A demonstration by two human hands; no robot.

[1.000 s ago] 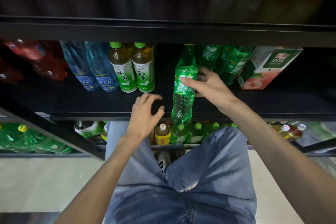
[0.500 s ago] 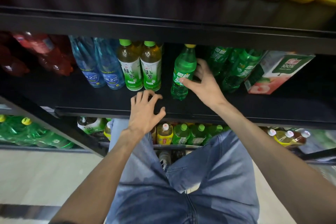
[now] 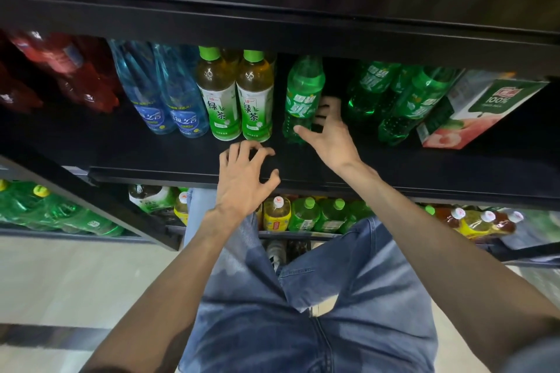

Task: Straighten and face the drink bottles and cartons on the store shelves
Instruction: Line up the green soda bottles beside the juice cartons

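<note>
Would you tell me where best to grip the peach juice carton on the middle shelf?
Probably across the juice carton's flat side faces, above its base, coming from the shelf front. It leans left against the green soda bottles, so its right face looks free.

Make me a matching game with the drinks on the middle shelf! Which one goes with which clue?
Things:
1. green soda bottle
2. green tea bottles
3. blue water bottles
4. juice carton

Clues:
A. peach picture on it
B. right hand holds it
C. white and green labels, green caps
D. left of the tea

Pairs: 1-B, 2-C, 3-D, 4-A
</note>
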